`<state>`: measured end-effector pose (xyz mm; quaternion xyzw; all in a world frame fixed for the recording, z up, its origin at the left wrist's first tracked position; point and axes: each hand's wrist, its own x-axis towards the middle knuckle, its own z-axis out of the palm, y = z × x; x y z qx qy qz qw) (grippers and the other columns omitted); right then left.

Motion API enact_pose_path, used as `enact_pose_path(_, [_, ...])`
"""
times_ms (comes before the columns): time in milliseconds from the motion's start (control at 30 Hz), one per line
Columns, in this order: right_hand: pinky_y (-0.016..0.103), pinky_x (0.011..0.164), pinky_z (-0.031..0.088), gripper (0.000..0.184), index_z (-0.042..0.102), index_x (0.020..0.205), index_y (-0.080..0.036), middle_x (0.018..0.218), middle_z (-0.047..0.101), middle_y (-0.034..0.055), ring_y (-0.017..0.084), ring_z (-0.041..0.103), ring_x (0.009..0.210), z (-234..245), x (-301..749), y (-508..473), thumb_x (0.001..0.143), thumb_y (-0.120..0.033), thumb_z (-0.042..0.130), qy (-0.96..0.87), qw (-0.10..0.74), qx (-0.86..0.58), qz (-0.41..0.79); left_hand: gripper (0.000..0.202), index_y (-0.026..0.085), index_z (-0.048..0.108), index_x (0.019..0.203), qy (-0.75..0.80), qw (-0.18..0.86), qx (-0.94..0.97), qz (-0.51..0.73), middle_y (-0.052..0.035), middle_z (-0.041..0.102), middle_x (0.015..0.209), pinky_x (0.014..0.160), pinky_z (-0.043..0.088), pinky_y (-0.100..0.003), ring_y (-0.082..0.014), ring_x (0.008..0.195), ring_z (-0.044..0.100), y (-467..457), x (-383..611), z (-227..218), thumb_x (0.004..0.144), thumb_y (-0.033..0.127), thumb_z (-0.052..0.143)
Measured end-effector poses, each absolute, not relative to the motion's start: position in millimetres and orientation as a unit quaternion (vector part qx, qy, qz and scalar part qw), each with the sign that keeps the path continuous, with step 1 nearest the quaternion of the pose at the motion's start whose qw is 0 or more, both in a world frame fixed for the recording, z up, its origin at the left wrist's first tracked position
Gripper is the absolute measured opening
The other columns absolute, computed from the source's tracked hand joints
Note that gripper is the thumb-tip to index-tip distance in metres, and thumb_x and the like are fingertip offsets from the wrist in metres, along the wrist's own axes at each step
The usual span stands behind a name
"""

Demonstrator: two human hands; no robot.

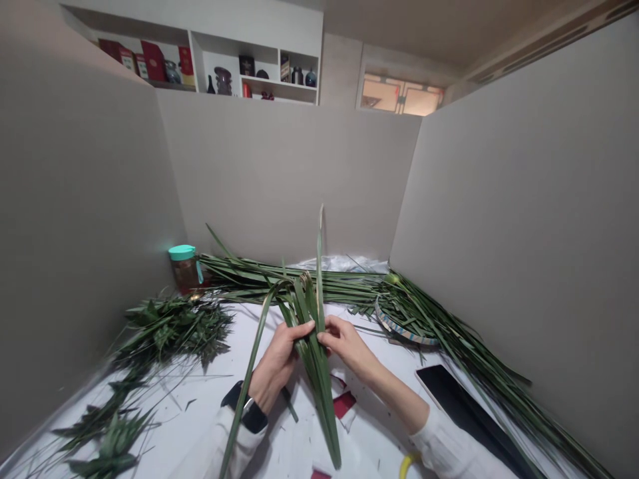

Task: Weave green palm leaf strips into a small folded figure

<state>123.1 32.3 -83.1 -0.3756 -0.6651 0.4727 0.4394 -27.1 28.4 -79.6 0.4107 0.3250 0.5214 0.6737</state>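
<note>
Long green palm-like leaf strips, gathered and partly folded together at the top, are held upright over the middle of the white table. My left hand, with a dark watch at the wrist, is closed around the bundle, its thumb pressed across the front. On the other side my right hand pinches a strip at the bundle's right edge between thumb and fingers. One pale-tipped strip stands straight up. Another long strip bends over to the left and hangs in front of my left wrist.
Long leaves lie along the back panel and down the right side, partly over a round striped-rim tray. Leafy foliage heaps at left, near a turquoise-lidded bottle. A dark tablet-like slab lies at right. Grey panels enclose the table.
</note>
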Motion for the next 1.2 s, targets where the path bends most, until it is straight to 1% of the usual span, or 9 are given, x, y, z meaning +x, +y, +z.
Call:
enact_pose_path(367, [0.027, 0.061, 0.046, 0.015, 0.06, 0.094, -0.015, 0.085, 0.059, 0.0005, 0.014, 0.057, 0.07, -77, 121, 26, 0.091, -0.029, 0.062, -0.63, 0.451, -0.374, 0.51, 0.013, 0.013, 0.066, 0.095, 0.32, 0.656, 0.434, 0.528, -0.003, 0.069, 0.091, 0.066, 0.056, -0.032, -0.0147, 0.073, 0.066, 28, -29, -75, 0.09, 0.025, 0.064])
enact_pose_path(567, [0.024, 0.06, 0.043, 0.011, 0.057, 0.088, -0.017, 0.086, 0.059, 0.0006, 0.016, 0.055, 0.076, -73, 121, 22, 0.083, -0.026, 0.06, -0.616, 0.452, -0.374, 0.525, 0.014, 0.013, 0.066, 0.094, 0.324, 0.643, 0.447, 0.531, -0.0027, 0.069, 0.089, 0.068, 0.057, -0.033, -0.0149, 0.073, 0.066, 26, -28, -75, 0.09, 0.026, 0.064])
enact_pose_path(667, [0.025, 0.064, 0.045, 0.019, 0.057, 0.093, -0.018, 0.091, 0.06, 0.0014, 0.017, 0.057, 0.082, -69, 121, 18, 0.083, -0.034, 0.062, -0.617, 0.445, -0.372, 0.531, 0.014, 0.013, 0.066, 0.095, 0.332, 0.629, 0.449, 0.541, -0.0033, 0.069, 0.092, 0.069, 0.057, -0.034, -0.0157, 0.075, 0.067, 27, -28, -76, 0.09, 0.026, 0.064])
enact_pose_path(767, [0.029, 0.073, 0.049, 0.037, 0.054, 0.105, -0.019, 0.097, 0.061, 0.0022, 0.018, 0.06, 0.086, -68, 119, 14, 0.077, -0.037, 0.071, -0.627, 0.433, -0.352, 0.544, 0.014, 0.013, 0.065, 0.097, 0.342, 0.61, 0.446, 0.558, -0.0041, 0.069, 0.095, 0.071, 0.057, -0.035, -0.0168, 0.079, 0.067, 28, -28, -75, 0.09, 0.025, 0.064])
enact_pose_path(867, [0.031, 0.069, 0.052, 0.051, 0.047, 0.118, -0.022, 0.092, 0.061, 0.0009, 0.018, 0.063, 0.076, -68, 113, 10, 0.076, -0.037, 0.072, -0.64, 0.41, -0.327, 0.562, 0.011, 0.013, 0.065, 0.094, 0.353, 0.592, 0.439, 0.576, -0.0023, 0.067, 0.091, 0.066, 0.056, -0.032, -0.0152, 0.075, 0.065, 27, -28, -70, 0.089, 0.023, 0.064])
enact_pose_path(967, [0.031, 0.057, 0.053, 0.051, 0.04, 0.124, -0.024, 0.086, 0.06, -0.001, 0.018, 0.064, 0.061, -68, 106, 5, 0.081, -0.038, 0.064, -0.645, 0.385, -0.313, 0.581, 0.009, 0.013, 0.064, 0.088, 0.364, 0.583, 0.43, 0.585, 0.0008, 0.064, 0.081, 0.057, 0.053, -0.026, -0.0115, 0.064, 0.061, 23, -27, -65, 0.089, 0.022, 0.064])
enact_pose_path(1033, [0.03, 0.054, 0.053, 0.052, 0.036, 0.125, -0.026, 0.087, 0.059, -0.0019, 0.017, 0.064, 0.059, -67, 102, 3, 0.081, -0.035, 0.062, -0.644, 0.382, -0.314, 0.585, 0.009, 0.013, 0.063, 0.085, 0.368, 0.586, 0.423, 0.585, 0.0032, 0.061, 0.074, 0.05, 0.049, -0.023, -0.0092, 0.056, 0.057, 21, -25, -61, 0.089, 0.021, 0.064])
enact_pose_path(1133, [0.025, 0.049, 0.048, 0.046, 0.037, 0.122, -0.026, 0.081, 0.056, -0.0043, 0.013, 0.057, 0.053, -64, 100, 1, 0.08, -0.028, 0.056, -0.645, 0.389, -0.33, 0.569, 0.007, 0.013, 0.063, 0.087, 0.365, 0.599, 0.409, 0.583, 0.004, 0.061, 0.071, 0.046, 0.047, -0.021, -0.0081, 0.052, 0.055, 18, -22, -55, 0.089, 0.02, 0.064])
enact_pose_path(1200, [0.022, 0.046, 0.041, 0.037, 0.041, 0.116, -0.025, 0.073, 0.051, -0.0063, 0.01, 0.048, 0.048, -63, 101, 1, 0.08, -0.024, 0.052, -0.653, 0.393, -0.347, 0.547, 0.006, 0.013, 0.065, 0.091, 0.355, 0.607, 0.392, 0.593, 0.0011, 0.066, 0.079, 0.052, 0.052, -0.024, -0.0104, 0.06, 0.061, 17, -21, -51, 0.089, 0.018, 0.065])
